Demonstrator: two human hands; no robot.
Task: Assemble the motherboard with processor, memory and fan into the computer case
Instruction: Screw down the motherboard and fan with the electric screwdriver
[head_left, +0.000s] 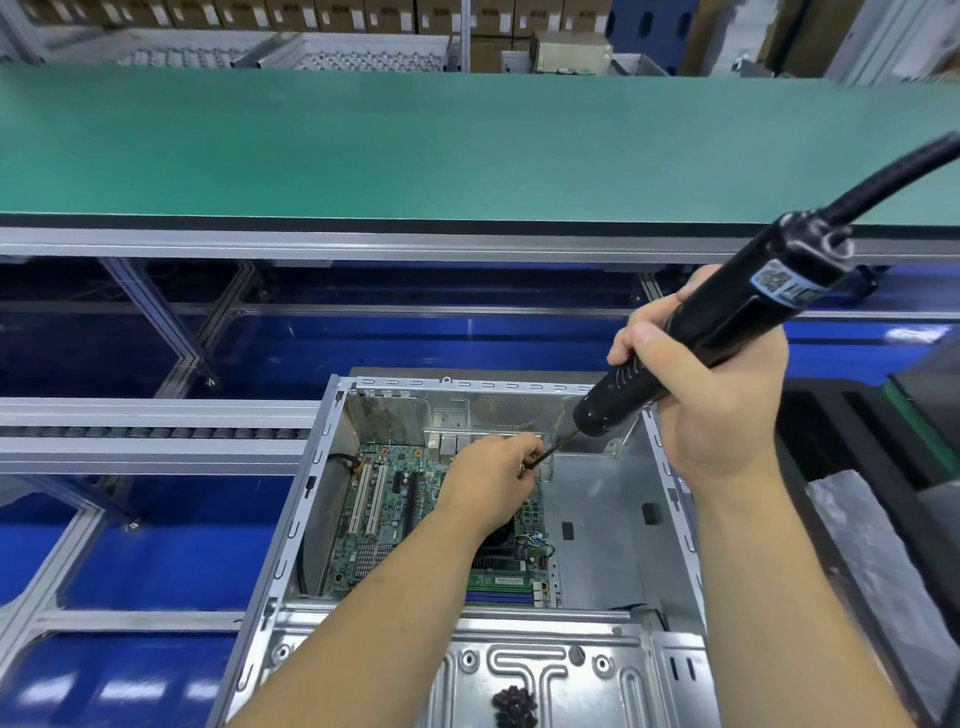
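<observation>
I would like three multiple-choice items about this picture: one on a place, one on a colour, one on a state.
1. Where does the pile of small dark screws lie?
A. on the case's near metal panel
B. on the belt
C. on the motherboard

2. What colour is the long conveyor belt?
A. red
B. green
C. yellow

3. What does the right hand do?
A. hangs idle
B. presses the belt
C. grips the black electric screwdriver

Answers: 1 A, the pile rests on the silver computer case; 2 B, its surface is green; 3 C, fingers wrap its barrel.
</observation>
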